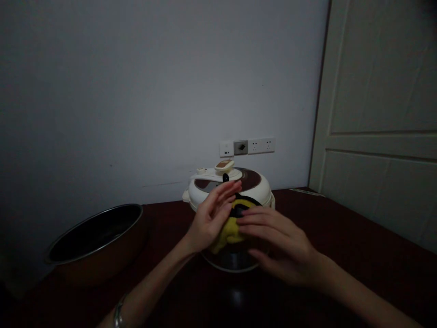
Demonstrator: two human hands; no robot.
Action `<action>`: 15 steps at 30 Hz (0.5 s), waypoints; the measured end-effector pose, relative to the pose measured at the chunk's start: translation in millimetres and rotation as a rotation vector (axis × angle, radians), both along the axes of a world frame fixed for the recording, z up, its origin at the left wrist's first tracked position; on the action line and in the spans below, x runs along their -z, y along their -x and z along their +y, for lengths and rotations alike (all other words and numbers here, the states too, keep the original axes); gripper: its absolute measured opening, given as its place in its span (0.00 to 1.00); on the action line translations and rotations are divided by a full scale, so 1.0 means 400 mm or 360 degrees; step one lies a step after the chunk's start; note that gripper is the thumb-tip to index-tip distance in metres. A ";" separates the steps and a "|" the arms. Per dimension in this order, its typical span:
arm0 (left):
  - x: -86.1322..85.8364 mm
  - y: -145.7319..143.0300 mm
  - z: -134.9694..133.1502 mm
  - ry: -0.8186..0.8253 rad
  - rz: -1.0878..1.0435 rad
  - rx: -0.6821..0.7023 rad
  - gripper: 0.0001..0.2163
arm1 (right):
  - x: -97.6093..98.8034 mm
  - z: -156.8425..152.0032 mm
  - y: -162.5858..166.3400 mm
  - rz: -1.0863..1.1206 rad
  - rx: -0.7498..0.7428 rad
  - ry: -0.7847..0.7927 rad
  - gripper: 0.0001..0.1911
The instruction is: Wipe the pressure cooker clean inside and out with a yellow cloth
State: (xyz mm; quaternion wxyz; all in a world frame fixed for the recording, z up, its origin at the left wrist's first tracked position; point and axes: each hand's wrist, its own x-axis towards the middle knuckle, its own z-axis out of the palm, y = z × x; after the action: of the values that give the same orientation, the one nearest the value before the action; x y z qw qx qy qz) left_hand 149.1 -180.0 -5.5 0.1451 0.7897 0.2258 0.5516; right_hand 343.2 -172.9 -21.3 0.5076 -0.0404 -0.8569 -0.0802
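Note:
A soft yellow and black cloth item (pixel 232 230) is between my two hands in front of a white electric pressure cooker (pixel 198 196); its exact kind is unclear. From the left, my left hand (pixel 213 214) presses against it, fingers long and close together, thumb along its edge. On the other side, my right hand (pixel 282 239) lays its fingertips over the yellow and black front, with the thumb held apart lower down. Part of the item is hidden behind the fingers. The cooker has a dark brown lid panel and a raised handle; my hands cover much of its front.
A deep oval pot (pixel 102 255) with a dark inside stands at the left of the dark red table (pixel 341 255). Wall sockets (pixel 261 145) sit behind the cooker. A pale panelled door (pixel 382 100) rises along the right side. The light is dim.

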 end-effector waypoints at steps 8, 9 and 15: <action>0.048 0.079 -0.024 -0.0933 0.0386 -0.0428 0.19 | 0.037 0.022 0.013 -0.0067 0.0243 0.0066 0.19; 0.047 0.085 -0.025 -0.0895 0.0515 -0.0381 0.19 | 0.042 0.021 0.006 -0.0018 0.0234 0.0088 0.19; 0.037 0.091 -0.030 -0.0759 0.0826 -0.0329 0.21 | 0.005 0.015 0.015 -0.0098 0.0193 0.0163 0.12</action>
State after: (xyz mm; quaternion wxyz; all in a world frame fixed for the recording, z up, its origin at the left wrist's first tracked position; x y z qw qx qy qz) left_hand 112.7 -192.1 -20.4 -0.1616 0.8880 0.1988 0.3818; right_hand 337.4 -167.0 -23.2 0.4725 -0.1155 -0.8711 -0.0681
